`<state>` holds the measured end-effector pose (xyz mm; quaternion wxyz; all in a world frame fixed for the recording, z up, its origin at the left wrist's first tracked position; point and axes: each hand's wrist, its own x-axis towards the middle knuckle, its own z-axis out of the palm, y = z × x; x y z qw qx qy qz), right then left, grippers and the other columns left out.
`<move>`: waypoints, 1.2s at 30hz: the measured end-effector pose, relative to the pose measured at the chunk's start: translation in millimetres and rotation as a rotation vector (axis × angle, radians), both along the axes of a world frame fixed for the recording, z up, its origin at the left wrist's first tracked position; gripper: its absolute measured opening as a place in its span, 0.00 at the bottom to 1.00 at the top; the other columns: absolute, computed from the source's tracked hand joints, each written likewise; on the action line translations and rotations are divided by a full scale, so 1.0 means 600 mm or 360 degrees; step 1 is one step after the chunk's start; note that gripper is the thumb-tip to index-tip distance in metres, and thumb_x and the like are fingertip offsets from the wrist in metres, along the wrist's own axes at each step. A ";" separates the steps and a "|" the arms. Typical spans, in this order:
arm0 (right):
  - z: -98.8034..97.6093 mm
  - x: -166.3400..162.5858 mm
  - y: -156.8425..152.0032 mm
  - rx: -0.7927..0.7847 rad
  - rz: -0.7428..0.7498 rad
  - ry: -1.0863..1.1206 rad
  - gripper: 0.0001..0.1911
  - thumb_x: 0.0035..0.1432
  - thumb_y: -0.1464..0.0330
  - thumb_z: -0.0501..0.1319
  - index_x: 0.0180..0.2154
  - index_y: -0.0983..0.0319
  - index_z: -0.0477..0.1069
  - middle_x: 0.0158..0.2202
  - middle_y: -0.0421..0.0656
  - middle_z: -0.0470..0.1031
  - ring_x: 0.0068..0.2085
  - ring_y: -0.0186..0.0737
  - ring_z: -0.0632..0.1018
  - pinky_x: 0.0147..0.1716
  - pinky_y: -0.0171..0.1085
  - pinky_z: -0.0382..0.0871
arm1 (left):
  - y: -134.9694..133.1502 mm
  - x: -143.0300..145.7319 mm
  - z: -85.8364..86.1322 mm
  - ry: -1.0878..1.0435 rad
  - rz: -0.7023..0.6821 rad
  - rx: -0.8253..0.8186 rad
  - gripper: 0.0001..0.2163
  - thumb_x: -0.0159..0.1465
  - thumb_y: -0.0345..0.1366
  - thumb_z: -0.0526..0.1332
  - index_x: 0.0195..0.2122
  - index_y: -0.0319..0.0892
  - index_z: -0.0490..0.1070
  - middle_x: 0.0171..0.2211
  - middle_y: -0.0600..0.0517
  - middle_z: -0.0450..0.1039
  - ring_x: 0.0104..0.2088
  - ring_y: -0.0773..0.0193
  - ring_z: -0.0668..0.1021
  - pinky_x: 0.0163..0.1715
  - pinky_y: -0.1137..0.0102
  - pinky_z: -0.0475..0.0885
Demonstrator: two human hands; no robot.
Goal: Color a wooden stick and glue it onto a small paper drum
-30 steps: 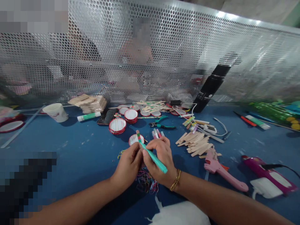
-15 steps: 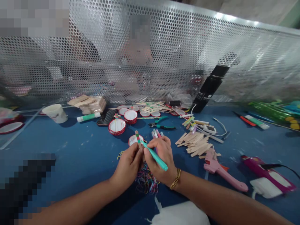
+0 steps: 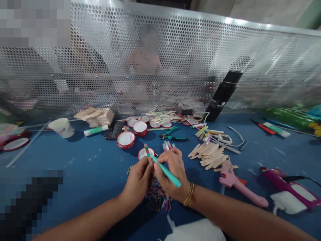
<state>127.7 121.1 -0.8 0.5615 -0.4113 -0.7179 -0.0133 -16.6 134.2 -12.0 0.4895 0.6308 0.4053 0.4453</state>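
My left hand (image 3: 137,182) pinches a wooden craft stick (image 3: 147,152) banded in red and green and holds it upright over the blue table (image 3: 87,167). My right hand (image 3: 173,174) grips a teal marker (image 3: 167,172) with its tip against the stick. Under both hands lies a heap of coloured rubber bands (image 3: 157,199). Several other markers (image 3: 168,145) lie just beyond my right hand, next to a small red-rimmed round lid (image 3: 144,153).
A pile of plain craft sticks (image 3: 209,154) and a pink glue gun (image 3: 240,185) lie to the right, with a purple glue gun (image 3: 291,187) further right. Red-rimmed lids (image 3: 125,139), pliers (image 3: 173,136), a glue stick (image 3: 95,130), a cup (image 3: 62,127) and a black bottle (image 3: 223,95) stand before a perforated metal screen (image 3: 175,67).
My hands stay together on the stick and marker; the marker tip has shifted slightly along the stick. The view has tilted a little.
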 end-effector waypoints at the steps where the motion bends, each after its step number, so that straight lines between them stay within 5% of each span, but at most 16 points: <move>1: 0.001 -0.001 -0.002 0.0019 0.0025 -0.0010 0.01 0.63 0.69 0.58 0.36 0.58 0.66 0.32 0.38 0.76 0.35 0.38 0.78 0.50 0.46 0.62 | 0.000 0.000 0.000 -0.0003 0.0012 -0.0006 0.15 0.67 0.47 0.58 0.28 0.43 0.63 0.23 0.57 0.62 0.25 0.67 0.64 0.25 0.73 0.63; 36: -0.001 -0.001 0.002 0.0018 0.0036 -0.0020 0.02 0.63 0.69 0.58 0.37 0.58 0.65 0.32 0.38 0.75 0.35 0.38 0.77 0.49 0.46 0.62 | -0.001 -0.002 0.003 0.0083 -0.0036 0.0042 0.13 0.69 0.43 0.56 0.29 0.43 0.63 0.23 0.58 0.61 0.25 0.68 0.62 0.26 0.73 0.61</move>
